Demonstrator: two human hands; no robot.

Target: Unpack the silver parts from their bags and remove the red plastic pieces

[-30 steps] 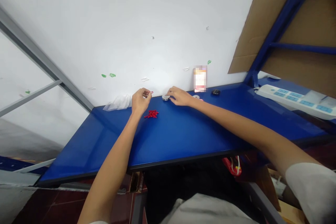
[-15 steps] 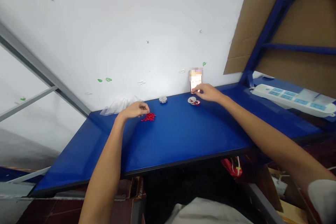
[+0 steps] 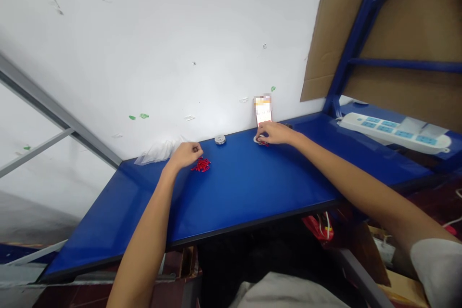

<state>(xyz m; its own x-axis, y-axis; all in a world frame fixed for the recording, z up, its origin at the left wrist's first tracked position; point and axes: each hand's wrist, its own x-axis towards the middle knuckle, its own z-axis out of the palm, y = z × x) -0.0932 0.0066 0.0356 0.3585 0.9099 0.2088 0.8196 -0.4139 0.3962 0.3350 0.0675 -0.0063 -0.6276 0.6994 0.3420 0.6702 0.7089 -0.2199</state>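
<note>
My left hand point(image 3: 185, 155) is closed in a pinch just above and left of a small heap of thin red pieces point(image 3: 201, 165) on the blue table. Whatever its fingertips hold is too small to make out. Farther right, my right hand point(image 3: 276, 133) reaches down with bent, closed fingertips over a small round silvery dish point(image 3: 256, 140), covering most of it. A few red pieces point(image 3: 264, 144) show beneath those fingers. Between the two hands, a round silver metal piece point(image 3: 220, 140) lies near the wall.
A clear plastic bag point(image 3: 159, 150) lies against the wall at the left. Behind my right hand a phone point(image 3: 263, 110) with a lit screen leans on the wall. A white power strip point(image 3: 395, 131) and a blue frame point(image 3: 355, 43) with cardboard stand at the right.
My right hand has lowered from above the dish, its fingertips now down at it. My left hand has lifted slightly away from the red heap. The whole view has shifted a little.
</note>
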